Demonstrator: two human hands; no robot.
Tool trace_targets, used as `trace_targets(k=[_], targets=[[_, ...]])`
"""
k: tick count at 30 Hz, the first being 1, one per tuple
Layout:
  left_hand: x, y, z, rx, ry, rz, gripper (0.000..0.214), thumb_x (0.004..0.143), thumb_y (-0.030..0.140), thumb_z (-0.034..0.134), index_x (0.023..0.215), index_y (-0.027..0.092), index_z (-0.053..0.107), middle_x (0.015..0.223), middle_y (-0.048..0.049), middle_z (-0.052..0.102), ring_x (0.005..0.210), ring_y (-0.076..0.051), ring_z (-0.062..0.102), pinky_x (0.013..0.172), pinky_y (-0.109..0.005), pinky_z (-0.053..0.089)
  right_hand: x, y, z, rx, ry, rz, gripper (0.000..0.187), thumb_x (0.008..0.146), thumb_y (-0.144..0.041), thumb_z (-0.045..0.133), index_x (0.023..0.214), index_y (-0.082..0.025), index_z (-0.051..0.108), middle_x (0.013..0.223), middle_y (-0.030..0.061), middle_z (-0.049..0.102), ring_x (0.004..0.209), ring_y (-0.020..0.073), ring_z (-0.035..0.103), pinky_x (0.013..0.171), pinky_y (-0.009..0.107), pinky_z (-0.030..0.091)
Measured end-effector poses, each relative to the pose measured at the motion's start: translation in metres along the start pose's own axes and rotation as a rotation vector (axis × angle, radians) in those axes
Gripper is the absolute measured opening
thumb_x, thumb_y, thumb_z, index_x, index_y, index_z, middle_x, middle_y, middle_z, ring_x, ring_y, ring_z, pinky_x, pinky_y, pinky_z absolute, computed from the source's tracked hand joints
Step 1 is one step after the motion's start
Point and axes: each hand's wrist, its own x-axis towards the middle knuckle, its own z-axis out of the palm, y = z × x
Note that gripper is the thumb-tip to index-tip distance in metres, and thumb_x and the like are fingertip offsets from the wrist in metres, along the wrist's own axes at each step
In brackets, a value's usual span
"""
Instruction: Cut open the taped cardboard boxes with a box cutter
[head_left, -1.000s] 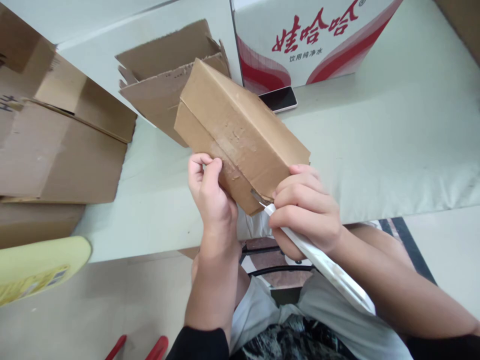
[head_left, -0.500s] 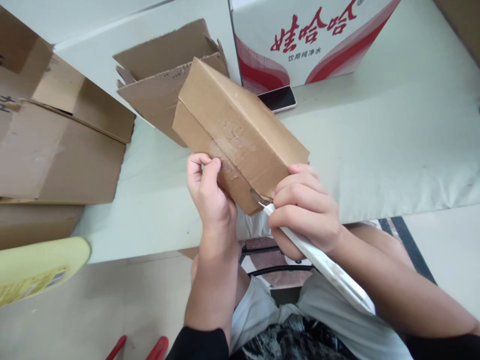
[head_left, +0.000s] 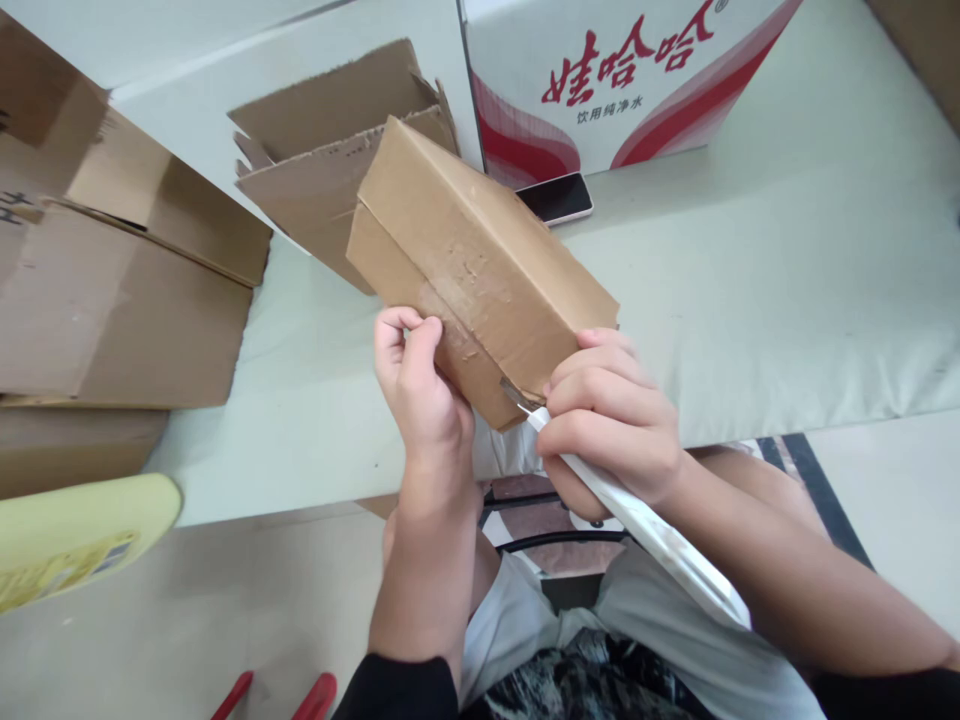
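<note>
A small brown cardboard box (head_left: 480,270) is tilted in front of me, with a seam along its near face and scuffed, torn patches beside it. My left hand (head_left: 424,385) is closed in a pinch at the box's lower left edge. In my right hand (head_left: 611,415) is a white utility knife (head_left: 667,550), its handle pointing down to the right. The knife's thin tip meets a dark, torn spot at the seam's near end. Some fingers of this same hand also press on the box's near corner.
Behind stand an open cardboard box (head_left: 322,170), a phone (head_left: 559,198) and a white and red carton (head_left: 622,80). Stacked boxes (head_left: 127,280) fill the left. A yellow-green object (head_left: 82,535) juts in at lower left. All this is around a pale green covered surface (head_left: 787,300).
</note>
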Motion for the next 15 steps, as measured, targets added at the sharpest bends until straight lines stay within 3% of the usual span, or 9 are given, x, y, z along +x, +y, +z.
trace_targets(k=[15], targets=[[-0.0002, 0.0014, 0.0007, 0.001, 0.002, -0.016, 0.035, 0.068, 0.026, 0.077, 0.073, 0.022, 0.043, 0.073, 0.0033, 0.037, 0.07, -0.013, 0.038, 0.065, -0.027, 0.032, -0.0003, 0.001, -0.0011, 0.004, -0.008, -0.006, 0.025, 0.075, 0.0, 0.056, 0.076, -0.024, 0.049, 0.07, -0.0061, 0.056, 0.072, 0.0121, 0.056, 0.103, 0.037, 0.05]])
